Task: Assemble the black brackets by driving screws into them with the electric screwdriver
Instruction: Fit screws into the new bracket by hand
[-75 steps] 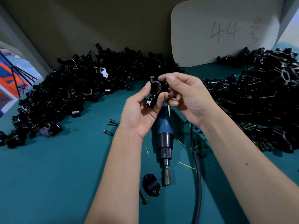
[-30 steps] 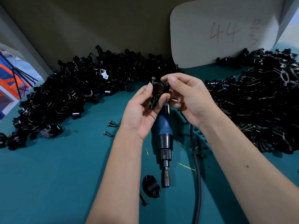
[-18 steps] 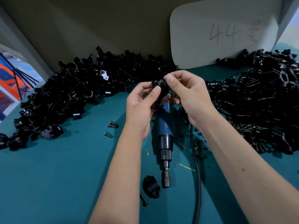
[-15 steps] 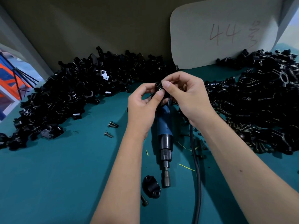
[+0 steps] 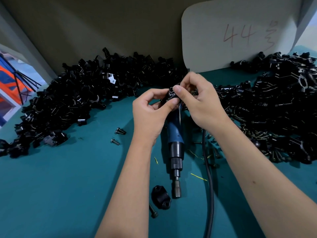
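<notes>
Your left hand (image 5: pixel 151 114) and right hand (image 5: pixel 202 102) pinch one small black bracket (image 5: pixel 171 95) between thumbs and fingertips, held up above the mat (image 5: pixel 68 186) — likely seating a screw by hand. The screwdriver (image 5: pixel 175 148) lies idle beneath, within easy reach. Bracket piles (image 5: pixel 68 100) crowd both sides — the near mat stays open.
</notes>
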Action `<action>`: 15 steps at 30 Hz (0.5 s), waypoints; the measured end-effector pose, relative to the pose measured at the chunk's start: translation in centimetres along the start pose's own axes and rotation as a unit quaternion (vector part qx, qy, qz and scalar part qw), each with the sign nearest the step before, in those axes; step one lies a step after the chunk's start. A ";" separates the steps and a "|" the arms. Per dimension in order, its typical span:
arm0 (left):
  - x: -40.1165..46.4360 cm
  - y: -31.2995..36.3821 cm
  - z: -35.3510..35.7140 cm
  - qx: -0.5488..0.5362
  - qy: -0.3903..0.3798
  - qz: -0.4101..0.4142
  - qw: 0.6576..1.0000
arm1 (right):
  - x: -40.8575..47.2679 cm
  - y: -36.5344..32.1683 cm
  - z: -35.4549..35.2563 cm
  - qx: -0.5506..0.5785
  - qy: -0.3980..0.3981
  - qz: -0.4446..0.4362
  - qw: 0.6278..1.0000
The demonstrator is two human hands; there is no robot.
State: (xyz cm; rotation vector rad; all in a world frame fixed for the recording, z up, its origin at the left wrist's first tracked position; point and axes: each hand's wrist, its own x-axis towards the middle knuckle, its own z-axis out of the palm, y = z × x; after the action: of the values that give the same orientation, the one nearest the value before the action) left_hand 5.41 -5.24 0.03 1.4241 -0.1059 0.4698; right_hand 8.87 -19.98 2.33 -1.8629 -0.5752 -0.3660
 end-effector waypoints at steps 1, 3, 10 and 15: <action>0.0 0.0 0.0 0.006 -0.004 -0.001 1.000 | 0.0 0.0 0.0 -0.032 -0.007 -0.005 0.999; 0.0 0.1 0.1 0.007 -0.009 -0.006 1.000 | -0.1 -0.1 -0.1 -0.064 -0.010 -0.009 0.998; -0.2 0.1 0.2 0.019 -0.013 -0.013 1.000 | -0.1 -0.7 -0.2 -0.127 -0.033 -0.024 0.991; -0.1 0.2 -0.3 0.017 -0.018 -0.003 1.000 | -0.2 -0.6 -0.2 -0.122 -0.046 -0.015 0.991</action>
State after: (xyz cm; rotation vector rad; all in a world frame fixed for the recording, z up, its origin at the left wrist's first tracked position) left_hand 5.17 -4.91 0.15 1.4663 -0.1230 0.4441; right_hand 8.36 -20.04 2.80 -2.1158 -0.6453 -0.3866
